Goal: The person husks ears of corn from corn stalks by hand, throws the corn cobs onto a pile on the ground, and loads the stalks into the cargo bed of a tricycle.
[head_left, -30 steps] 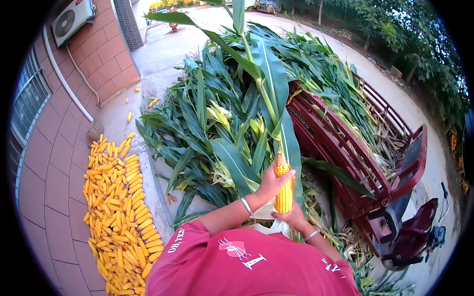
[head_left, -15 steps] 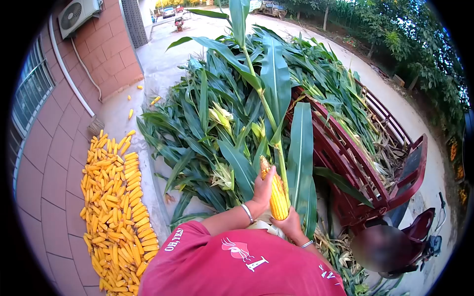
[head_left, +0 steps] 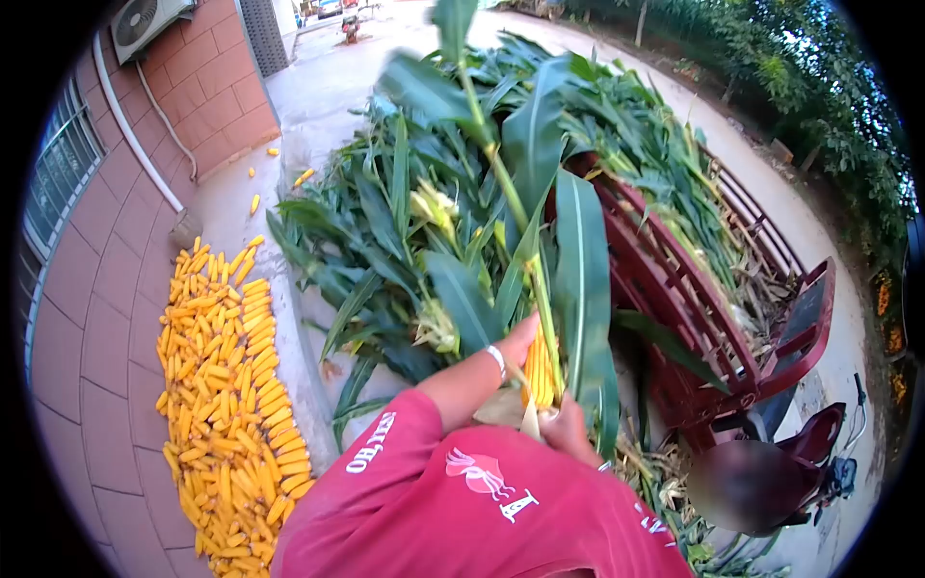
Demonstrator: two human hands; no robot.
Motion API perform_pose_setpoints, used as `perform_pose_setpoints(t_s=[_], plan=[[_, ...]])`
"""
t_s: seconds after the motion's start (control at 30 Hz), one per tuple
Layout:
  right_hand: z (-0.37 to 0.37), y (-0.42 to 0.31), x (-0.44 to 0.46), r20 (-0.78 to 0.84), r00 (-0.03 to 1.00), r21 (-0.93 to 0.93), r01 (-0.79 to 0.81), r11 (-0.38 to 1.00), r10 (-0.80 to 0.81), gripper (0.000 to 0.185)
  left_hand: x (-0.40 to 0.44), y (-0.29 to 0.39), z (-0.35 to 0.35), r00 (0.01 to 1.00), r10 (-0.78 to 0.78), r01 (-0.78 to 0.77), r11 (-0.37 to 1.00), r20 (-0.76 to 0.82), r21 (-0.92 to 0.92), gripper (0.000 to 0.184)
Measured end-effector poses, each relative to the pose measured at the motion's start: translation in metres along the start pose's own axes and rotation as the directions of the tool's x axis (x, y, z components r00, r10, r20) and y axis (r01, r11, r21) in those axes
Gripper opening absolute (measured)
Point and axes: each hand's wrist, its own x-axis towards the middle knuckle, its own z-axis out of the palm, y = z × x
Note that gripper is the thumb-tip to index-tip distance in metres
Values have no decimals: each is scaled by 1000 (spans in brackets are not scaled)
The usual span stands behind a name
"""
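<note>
A yellow ear of corn [head_left: 541,374] with bared kernels hangs in front of my chest, beside a tall green corn stalk [head_left: 515,202]. My left hand [head_left: 521,339] grips the upper end of the ear, close against the stalk; its fingertips are hidden. Around the base of the ear, my right hand [head_left: 567,424] is closed where pale husk [head_left: 508,407] is peeled back. A long green leaf [head_left: 583,279] stands upright just right of both hands.
Ahead lies a heap of cut corn stalks [head_left: 385,260]. On the right, a dark red cart [head_left: 689,289] carries more stalks. Many bare ears [head_left: 231,405] are piled along the tiled wall [head_left: 106,356] at left. A low concrete edge [head_left: 313,395] runs beside them.
My left hand has shifted slightly, and less of the ear shows now. The stalk top has swung left and toward me. More peeled husk shows beside the ear.
</note>
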Motion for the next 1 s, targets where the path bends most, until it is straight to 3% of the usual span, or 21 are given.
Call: perform_pose_setpoints(t_s=[0.03,0.07,0.1,0.17,0.27,0.37,0.43,0.53,0.57,0.63,0.67,0.77,0.83,0.87,0.9,0.93,1.0], plan=[[1,2,8,-43,997,21,61,998,-60,55,-10,9,8,994,109,-108,993,8,-36,40],[0,5,16,-41,998,50,49,998,-47,55,-17,16,15,982,162,-165,986,-94,-21,41],[-5,3,12,-26,1000,76,3,997,-1,56,-51,27,36,982,166,-171,984,-92,-53,41],[-22,-10,15,18,1000,110,14,994,-16,55,-25,22,7,961,206,-235,960,-184,-154,44],[-18,-11,29,23,995,217,86,972,-94,56,-35,37,-6,959,257,-273,952,-122,-141,48],[-10,-8,47,-8,994,84,109,991,-108,53,-72,61,23,896,440,-444,892,-62,-81,43],[-1,-9,61,19,999,-61,49,997,-48,52,-94,70,34,890,455,-454,890,31,-40,39],[13,-15,88,56,998,-109,7,994,-1,51,-111,78,38,766,636,-642,762,87,87,28],[17,-17,99,55,998,-108,8,994,-2,51,-120,77,45,766,636,-642,761,89,88,28],[30,-25,122,51,998,-124,50,991,-44,50,-135,75,56,510,822,-843,419,253,338,21],[38,-28,139,35,997,-116,70,991,-66,50,-133,73,59,409,836,-890,277,367,361,14],[47,-25,183,66,992,-93,110,990,-104,59,-103,88,52,246,858,-838,-45,450,544,19],[38,-29,194,-59,935,-255,325,911,-350,75,-85,105,40,238,889,-811,-39,391,584,23],[32,-32,188,-51,951,-280,280,918,-305,89,-79,111,32,279,924,-788,65,261,613,25],[26,-40,180,-49,947,-282,291,914,-317,89,-74,117,28,314,941,-764,172,125,622,27],[19,-45,172,-30,928,-166,361,917,-371,90,-71,117,29,216,967,-777,88,132,623,31],[17,-55,160,-24,893,-19,450,893,-450,89,-71,110,33,262,953,-794,124,151,596,31]])
